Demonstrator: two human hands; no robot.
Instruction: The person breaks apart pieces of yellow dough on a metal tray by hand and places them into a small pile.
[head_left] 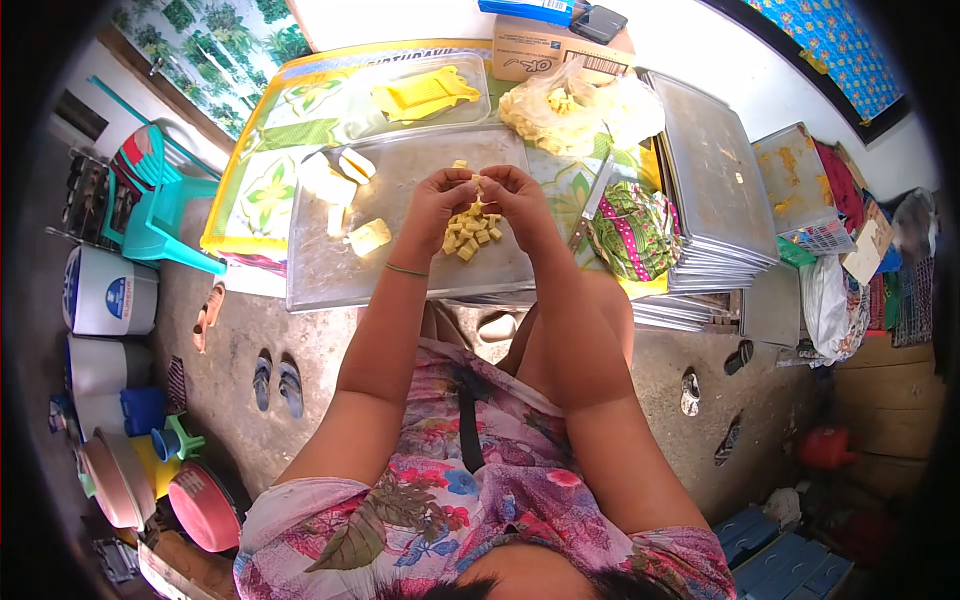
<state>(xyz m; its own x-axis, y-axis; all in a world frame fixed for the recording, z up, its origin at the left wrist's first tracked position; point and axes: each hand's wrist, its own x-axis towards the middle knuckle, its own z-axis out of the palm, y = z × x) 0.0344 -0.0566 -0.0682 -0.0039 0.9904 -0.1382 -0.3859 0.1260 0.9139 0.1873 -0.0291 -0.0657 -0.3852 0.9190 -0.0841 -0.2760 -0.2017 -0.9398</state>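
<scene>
My left hand [443, 200] and my right hand [514, 198] meet over a metal tray [400, 275]. Their fingertips are pinched together on a small pale yellow piece [478, 183], mostly hidden by the fingers. Right below them lies a pile of pale yellow cubes [468, 234], perhaps dough or cheese; a few more lie just beyond the fingers. On the tray's left side sit larger pale yellow chunks [369, 237] and cut slabs [328, 180]. A long knife [598, 190] rests on the table to the right of the tray.
A clear tray with a yellow sheet [425, 94] stands behind. Plastic bags [570, 105] with yellow pieces lie in front of a cardboard box [540, 50]. Right are a patterned cloth [636, 232] and stacked metal trays [710, 150]; left, a teal chair [165, 205].
</scene>
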